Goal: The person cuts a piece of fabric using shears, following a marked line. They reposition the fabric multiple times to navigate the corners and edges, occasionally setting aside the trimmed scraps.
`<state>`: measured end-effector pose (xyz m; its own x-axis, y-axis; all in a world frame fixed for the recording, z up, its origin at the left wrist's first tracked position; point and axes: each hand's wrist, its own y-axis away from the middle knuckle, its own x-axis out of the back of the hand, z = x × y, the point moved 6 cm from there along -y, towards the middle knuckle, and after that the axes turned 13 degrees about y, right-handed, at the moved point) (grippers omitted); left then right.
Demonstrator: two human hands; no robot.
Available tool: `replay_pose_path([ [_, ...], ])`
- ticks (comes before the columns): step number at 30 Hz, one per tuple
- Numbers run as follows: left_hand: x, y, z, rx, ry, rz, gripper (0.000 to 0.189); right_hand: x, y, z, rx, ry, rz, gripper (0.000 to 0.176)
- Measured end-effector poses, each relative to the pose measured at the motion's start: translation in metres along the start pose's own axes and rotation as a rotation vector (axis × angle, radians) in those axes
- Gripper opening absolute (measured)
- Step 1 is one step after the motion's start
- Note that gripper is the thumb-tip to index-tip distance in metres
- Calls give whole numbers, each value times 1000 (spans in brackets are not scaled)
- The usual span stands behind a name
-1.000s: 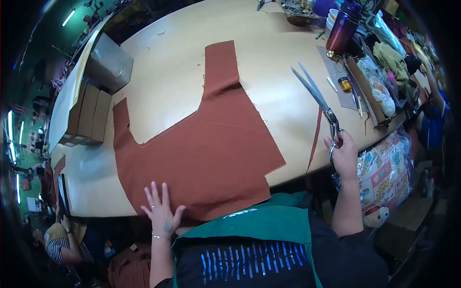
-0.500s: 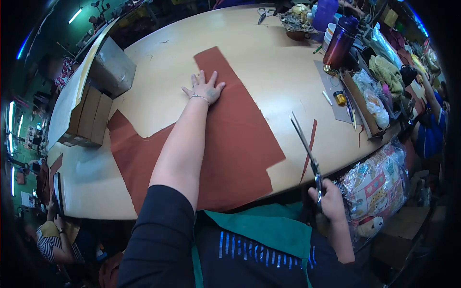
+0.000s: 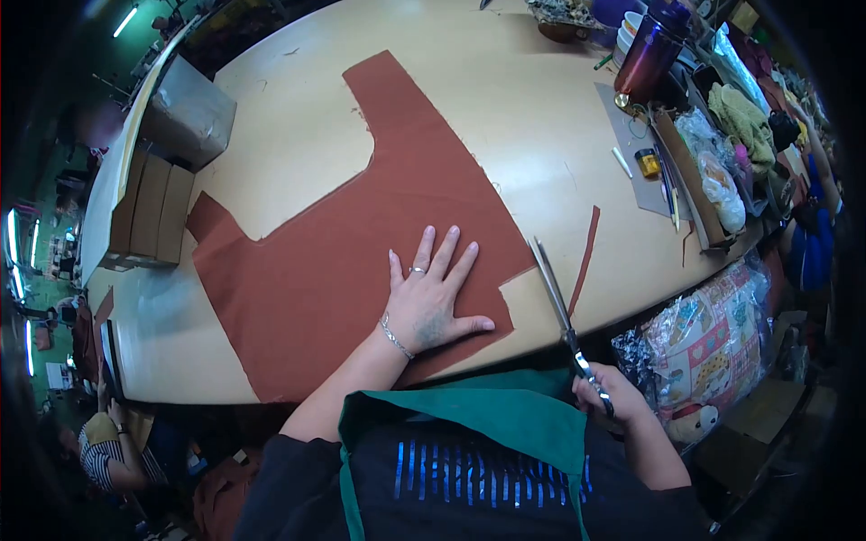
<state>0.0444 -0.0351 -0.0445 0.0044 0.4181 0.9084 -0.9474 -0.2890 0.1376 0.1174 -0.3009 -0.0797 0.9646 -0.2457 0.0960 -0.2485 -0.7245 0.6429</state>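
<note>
Rust fabric (image 3: 361,234) under flat, open left hand (image 3: 431,302); right hand (image 3: 609,401) grip closed round scissors (image 3: 555,302).

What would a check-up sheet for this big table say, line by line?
Surface: pale wooden table, bare around the cloth.
Job's things: rust-brown cloth lies flat, with a curved cut-out on its far side. The scissors point away from the person, beside the cloth's right edge. A thin cut strip lies next to them.
Clutter: purple bottle, small yellow jar and bags crowd the right edge; cardboard boxes stand at the left.
Hands: left hand lies flat on the cloth, fingers spread; right hand grips the scissors' handles.
Cables: nothing seen.
Surroundings: another person in a striped top at lower left; patterned bag below the table's right side.
</note>
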Motion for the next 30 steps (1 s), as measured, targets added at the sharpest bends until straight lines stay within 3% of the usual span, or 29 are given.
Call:
replay_pose_path([
  [6, -5, 30, 2, -72, -32, -37, 105, 4, 21, 20, 18, -205, 150, 37],
  [12, -15, 69, 23, -135, -43, -211, 103, -5, 52, 27, -34, 103, 118, 38],
  [21, -21, 73, 30, -83, 124, -98, 53, -12, 74, 24, -18, 45, -70, 39],
  [23, -18, 71, 32, -59, 224, -85, 49, -15, 73, 21, -5, 50, -88, 40],
  [30, -28, 74, 45, -110, 39, -72, 50, -29, 43, 8, 26, 75, -41, 47],
])
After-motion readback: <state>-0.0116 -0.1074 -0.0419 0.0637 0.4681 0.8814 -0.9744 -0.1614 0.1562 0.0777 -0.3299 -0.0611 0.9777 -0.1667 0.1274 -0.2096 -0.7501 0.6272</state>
